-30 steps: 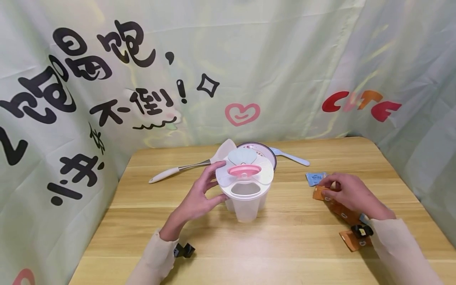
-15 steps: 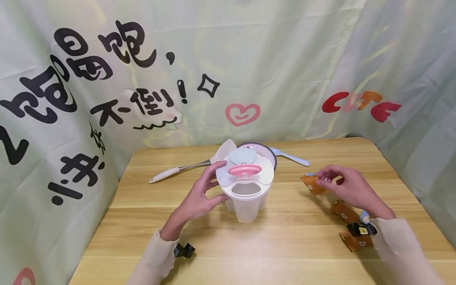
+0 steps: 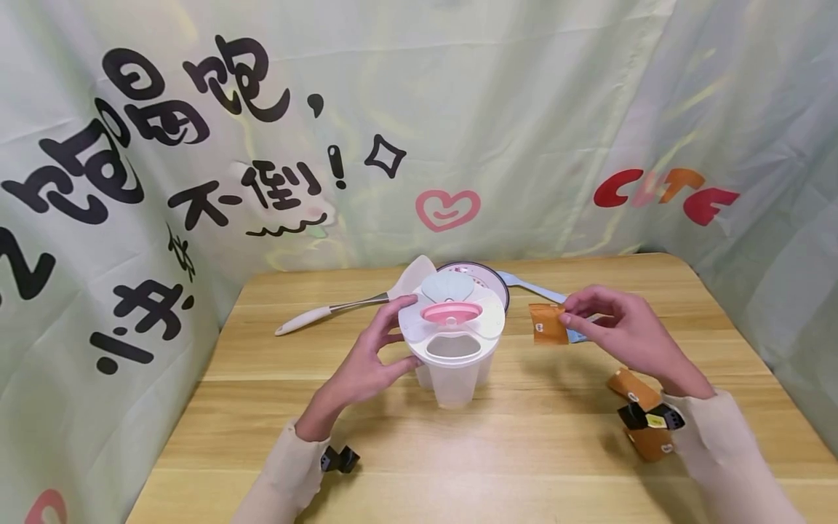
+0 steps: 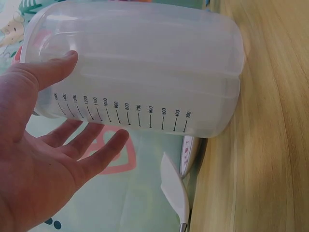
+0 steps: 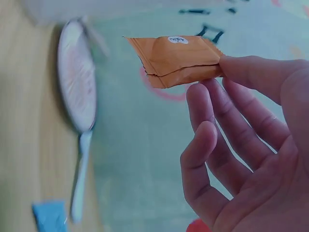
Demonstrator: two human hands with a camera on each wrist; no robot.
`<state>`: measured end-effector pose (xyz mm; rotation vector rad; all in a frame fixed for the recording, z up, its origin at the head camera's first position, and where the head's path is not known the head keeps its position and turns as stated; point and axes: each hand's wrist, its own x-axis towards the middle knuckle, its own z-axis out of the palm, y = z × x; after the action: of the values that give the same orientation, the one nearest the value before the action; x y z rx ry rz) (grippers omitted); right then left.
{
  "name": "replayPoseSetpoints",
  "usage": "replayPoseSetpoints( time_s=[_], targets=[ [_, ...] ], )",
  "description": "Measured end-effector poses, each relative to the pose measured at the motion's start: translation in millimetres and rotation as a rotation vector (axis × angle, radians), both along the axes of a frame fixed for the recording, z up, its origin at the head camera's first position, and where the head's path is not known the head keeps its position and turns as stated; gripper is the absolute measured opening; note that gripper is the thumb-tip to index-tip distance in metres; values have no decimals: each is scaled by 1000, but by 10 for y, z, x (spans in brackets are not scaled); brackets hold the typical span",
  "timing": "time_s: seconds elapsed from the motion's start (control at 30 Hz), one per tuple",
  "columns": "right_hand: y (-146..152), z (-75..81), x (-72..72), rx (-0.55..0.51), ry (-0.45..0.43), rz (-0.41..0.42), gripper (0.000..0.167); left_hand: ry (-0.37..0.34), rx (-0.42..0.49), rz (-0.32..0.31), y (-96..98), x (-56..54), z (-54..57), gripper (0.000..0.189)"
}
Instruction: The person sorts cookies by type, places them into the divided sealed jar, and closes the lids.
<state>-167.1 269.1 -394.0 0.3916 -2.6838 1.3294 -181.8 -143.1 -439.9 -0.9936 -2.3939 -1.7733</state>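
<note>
Right of centre in the head view, the right hand pinches an orange packet at one end (probably light, soft and slick, so best held there). At centre, the left hand clasps the container, likely stiff, light plastic.

Can't tell if I'm in a home or some little studio, but it's basically a curtained-off nook with kitchen stuff. Got a light wood-grain worktop with a pale green fabric curtain behind and down both sides, printed with chunky black Chinese lettering and a pink smiley heart. Kitchen vibe's from my translucent plastic container with volume marks, white spatula with a metal shaft and round dark-rimmed plate.
</note>
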Motion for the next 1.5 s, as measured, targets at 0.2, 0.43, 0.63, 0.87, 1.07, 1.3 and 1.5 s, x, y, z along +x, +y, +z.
replayPoseSetpoints(
  time_s=[0.2,0.43,0.63,0.87,1.07,1.3,1.5],
  targets=[
    [-199,210,92,-81,68,66,14,-6,1,5,-3,1,8,92],
    [-364,366,174,-130,124,100,17,0,-10,8,-3,-1,7,92],
    [-483,435,226,-198,224,147,25,0,-16,7,0,-7,12,93],
    [-674,494,291,-285,326,207,33,-4,-10,5,0,0,22,93],
    [-851,489,320,-335,303,191,32,-3,-4,3,1,-3,13,92],
    [-1026,440,323,-362,333,195,34,5,-9,6,1,-14,-15,92],
    [-1109,376,332,-353,316,210,32,1,-20,11,-6,-13,-20,92]
  ],
)
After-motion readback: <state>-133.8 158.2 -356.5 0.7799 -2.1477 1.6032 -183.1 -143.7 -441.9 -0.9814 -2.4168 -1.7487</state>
